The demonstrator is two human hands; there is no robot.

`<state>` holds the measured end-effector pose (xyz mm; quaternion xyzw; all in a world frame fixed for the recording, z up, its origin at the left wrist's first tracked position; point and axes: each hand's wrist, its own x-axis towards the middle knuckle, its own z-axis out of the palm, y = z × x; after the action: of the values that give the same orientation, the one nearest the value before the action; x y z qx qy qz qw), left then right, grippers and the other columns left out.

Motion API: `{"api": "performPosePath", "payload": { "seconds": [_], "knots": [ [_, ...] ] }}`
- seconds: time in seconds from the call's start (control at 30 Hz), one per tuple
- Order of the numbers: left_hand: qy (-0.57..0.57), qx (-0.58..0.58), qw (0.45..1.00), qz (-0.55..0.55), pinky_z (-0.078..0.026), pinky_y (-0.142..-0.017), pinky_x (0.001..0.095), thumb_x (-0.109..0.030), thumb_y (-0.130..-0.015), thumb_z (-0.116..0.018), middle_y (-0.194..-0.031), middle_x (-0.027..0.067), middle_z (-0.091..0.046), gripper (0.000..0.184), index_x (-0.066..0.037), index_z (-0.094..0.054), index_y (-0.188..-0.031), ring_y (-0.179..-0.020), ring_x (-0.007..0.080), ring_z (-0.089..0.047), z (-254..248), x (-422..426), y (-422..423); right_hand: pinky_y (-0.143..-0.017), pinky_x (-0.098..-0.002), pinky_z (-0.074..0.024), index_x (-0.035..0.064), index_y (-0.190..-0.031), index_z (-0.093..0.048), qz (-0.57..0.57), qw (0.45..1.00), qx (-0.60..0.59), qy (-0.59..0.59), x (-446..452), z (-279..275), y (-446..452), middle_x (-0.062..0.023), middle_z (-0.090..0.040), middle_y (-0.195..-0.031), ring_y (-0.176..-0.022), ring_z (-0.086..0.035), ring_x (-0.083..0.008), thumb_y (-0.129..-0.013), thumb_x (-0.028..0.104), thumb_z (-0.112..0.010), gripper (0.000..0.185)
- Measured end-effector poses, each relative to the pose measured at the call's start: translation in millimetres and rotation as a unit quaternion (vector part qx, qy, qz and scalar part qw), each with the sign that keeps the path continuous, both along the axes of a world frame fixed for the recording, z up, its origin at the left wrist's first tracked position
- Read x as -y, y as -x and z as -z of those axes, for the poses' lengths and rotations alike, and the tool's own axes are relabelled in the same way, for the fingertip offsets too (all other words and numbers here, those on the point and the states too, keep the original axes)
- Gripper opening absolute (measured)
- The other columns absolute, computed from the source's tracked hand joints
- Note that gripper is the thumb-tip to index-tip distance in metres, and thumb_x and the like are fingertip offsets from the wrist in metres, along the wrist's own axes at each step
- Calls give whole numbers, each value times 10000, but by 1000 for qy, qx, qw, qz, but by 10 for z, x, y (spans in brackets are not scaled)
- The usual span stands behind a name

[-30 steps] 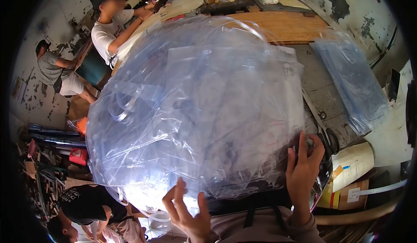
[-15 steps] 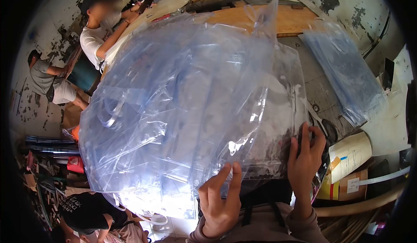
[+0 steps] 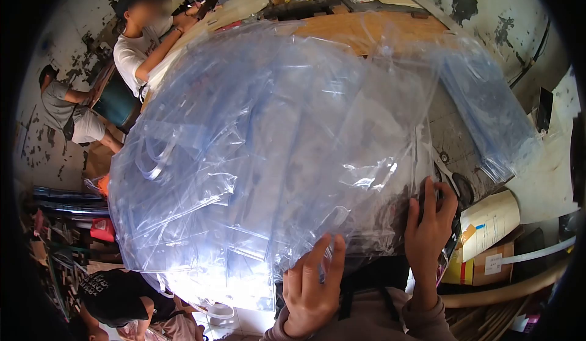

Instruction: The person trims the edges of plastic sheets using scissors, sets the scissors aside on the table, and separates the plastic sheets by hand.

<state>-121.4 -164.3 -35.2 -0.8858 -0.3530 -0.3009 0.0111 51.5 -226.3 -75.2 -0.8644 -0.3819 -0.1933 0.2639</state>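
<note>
A broad heap of clear, bluish plastic sheets [image 3: 262, 146] covers most of the table before me. My left hand [image 3: 312, 283] is at the near edge, its fingertips on the crinkled plastic; whether it pinches a layer is hard to tell. At the near right corner of the sheets, my right hand [image 3: 429, 231] has its fingers apart and its fingertips on the plastic. Beside that hand lies a pair of scissors [image 3: 461, 188] with dark handles. White strap-like loops [image 3: 160, 161] show at the left of the heap.
A folded stack of clear plastic [image 3: 485, 109] lies at the right. Near it are a paper roll [image 3: 490, 224] and a cardboard box [image 3: 493, 265]. A wooden board [image 3: 372, 28] is at the back. Three people are at the left, one of them low at the near side.
My left hand has moved right along the near edge. The raised plastic layer has come down and spread to the right, now overlapping the folded stack. My right hand has stayed near the corner.
</note>
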Motion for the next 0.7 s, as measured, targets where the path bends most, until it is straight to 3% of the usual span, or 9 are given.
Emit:
{"api": "performPosePath", "payload": {
  "seconds": [0.07,0.27,0.4,0.47,0.53,0.57,0.63,0.7],
  "knots": [
    [-38,-68,996,35,-466,-677,249,64,-732,-587,-1086,56,-613,412,-100,-662,-1103,-854,170,-581,31,-38,57,-662,-359,-427,-31,-1211,-521,-6,1000,15,-3,3,3,7,-167,-469,-1114,-784,-474,-267,-837,126,-612,416],
    [-32,-123,991,40,-472,-687,248,-1,-794,-555,-1106,54,-612,316,-99,-666,-1073,-910,166,-591,45,-40,67,-680,-358,-421,-13,-1200,-532,-5,999,-38,-5,30,-52,46,-165,-465,-1131,-789,-465,-266,-831,123,-615,402],
    [-47,-139,988,43,-473,-687,241,-18,-797,-539,-1111,53,-611,313,-106,-672,-1066,-902,162,-596,73,-38,58,-737,-356,-409,32,-1190,-552,-25,999,-15,21,66,-155,114,-165,-468,-1142,-897,-477,-277,-812,108,-628,394],
    [-34,-96,992,71,-483,-666,303,106,-702,-577,-1057,72,-597,422,-81,-662,-1071,-855,202,-594,113,-30,20,-754,-356,-404,50,-1190,-556,-34,999,24,35,59,-224,196,-163,-479,-1132,-941,-477,-280,-799,99,-635,402],
    [-36,-107,991,68,-484,-662,299,102,-702,-581,-1059,70,-597,418,-82,-662,-1068,-852,205,-599,94,-11,-15,-754,-341,-428,87,-1162,-596,-86,992,-52,-74,40,-272,306,-157,-522,-1107,-942,-521,-271,-760,61,-656,407],
    [-39,-117,990,62,-486,-658,296,99,-702,-586,-1061,68,-598,413,-84,-662,-1064,-849,209,-604,81,-8,-22,-754,-341,-428,87,-1162,-596,-81,993,-53,-74,27,-262,330,-157,-522,-1107,-942,-521,-271,-760,61,-656,407],
    [-37,-107,991,66,-489,-652,296,96,-698,-591,-1053,68,-604,400,-82,-670,-1047,-842,206,-608,60,-17,-39,-741,-325,-455,99,-1134,-631,-237,952,-111,-157,-11,-210,353,-146,-560,-1087,-880,-564,-254,-730,20,-662,413],
    [-36,-97,992,70,-492,-645,296,94,-695,-597,-1044,69,-610,387,-81,-678,-1030,-834,202,-611,64,-42,-40,-725,-316,-476,104,-1124,-650,-257,945,-116,-165,-71,-173,390,-151,-572,-1096,-840,-593,-245,-726,-2,-655,412]
  ]
}}
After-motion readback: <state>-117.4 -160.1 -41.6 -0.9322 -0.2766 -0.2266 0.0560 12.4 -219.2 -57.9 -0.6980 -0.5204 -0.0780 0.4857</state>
